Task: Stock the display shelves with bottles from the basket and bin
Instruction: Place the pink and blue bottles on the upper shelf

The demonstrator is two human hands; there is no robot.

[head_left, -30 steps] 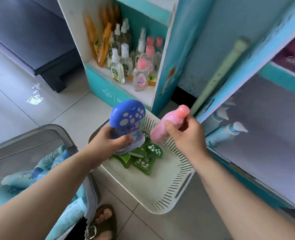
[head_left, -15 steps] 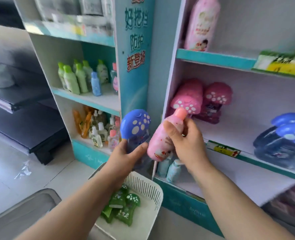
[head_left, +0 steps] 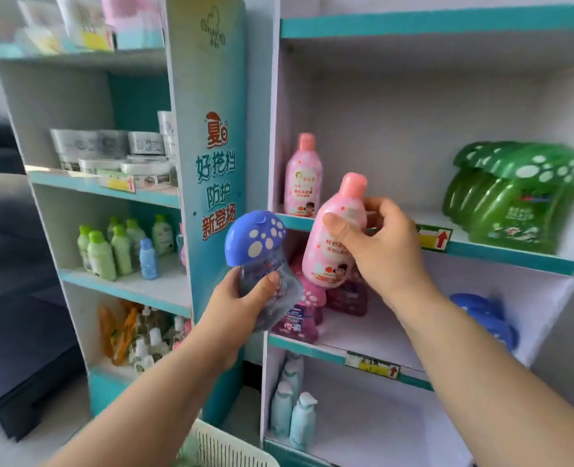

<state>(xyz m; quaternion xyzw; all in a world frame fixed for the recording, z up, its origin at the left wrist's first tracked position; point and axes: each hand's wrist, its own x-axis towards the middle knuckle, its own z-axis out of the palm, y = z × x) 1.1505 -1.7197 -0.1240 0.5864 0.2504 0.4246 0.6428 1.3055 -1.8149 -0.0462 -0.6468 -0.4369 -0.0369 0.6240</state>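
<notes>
I am gripping a blue mushroom-capped bottle (head_left: 255,235) in the left hand (head_left: 242,305), fingers and thumb curling round its clear lower body, cap pointing up and tilting slightly left. With the right hand (head_left: 386,251) I am pinching a pink bottle (head_left: 327,261) near its shoulder, thumb on the front and fingers wrapping behind, its pink cap leaning up and to the right. I am holding the two bottles close beside each other in front of the display shelves, and the pink one is crossing the teal front edge of the shelf (head_left: 501,252) just beyond the right hand. Behind that hand's bottle, on the same shelf, a matching pink bottle (head_left: 303,176) is standing upright against the left wall. Well to the right of the right hand, a row of green mushroom-capped bottles (head_left: 514,197) is sitting on that shelf. Just behind and below both hands, pink mushroom-capped bottles (head_left: 311,298) are standing on the next shelf down, with blue ones (head_left: 484,318) blurring at its right end. Below the left forearm, the white slotted rim of the basket (head_left: 231,449) is showing at the bottom edge.
</notes>
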